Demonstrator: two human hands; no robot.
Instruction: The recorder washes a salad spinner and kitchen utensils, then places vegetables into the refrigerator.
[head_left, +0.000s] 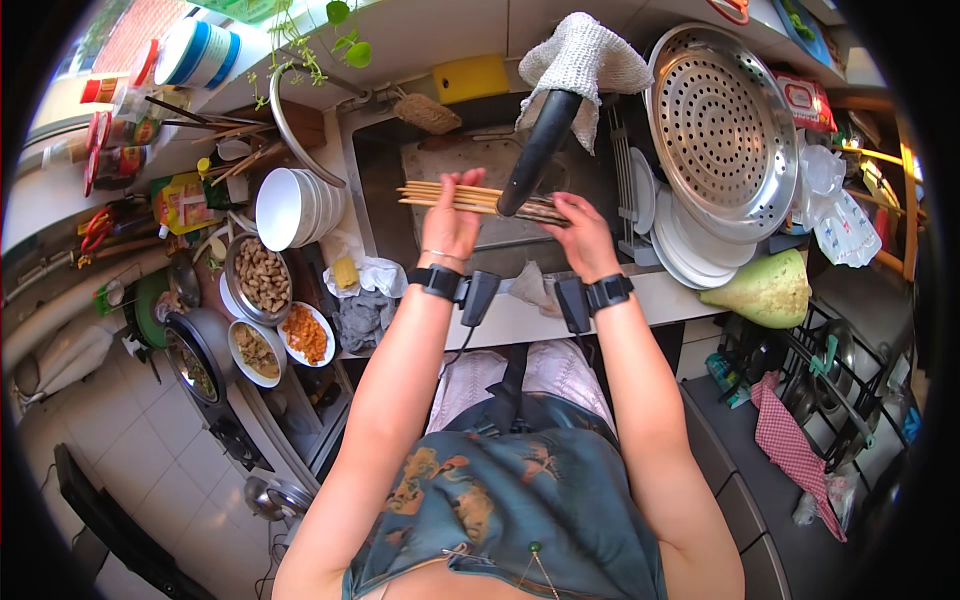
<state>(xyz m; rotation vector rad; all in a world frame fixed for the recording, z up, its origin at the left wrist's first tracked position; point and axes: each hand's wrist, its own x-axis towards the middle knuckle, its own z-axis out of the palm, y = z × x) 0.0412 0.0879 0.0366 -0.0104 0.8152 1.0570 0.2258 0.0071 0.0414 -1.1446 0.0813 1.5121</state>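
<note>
Over the metal sink my left hand holds one end of a bundle of chopsticks, its thumb on top. My right hand has its fingers on the other, darker end of the same bundle. The black faucet spout reaches down across the middle of the chopsticks and hides part of them. A white knitted cloth hangs over the top of the faucet. Whether water runs cannot be told.
Stacked white bowls, a bowl of peanuts and dishes of food stand left. A perforated steamer tray, white plates and a cut green gourd are on the right. A yellow sponge lies behind the sink.
</note>
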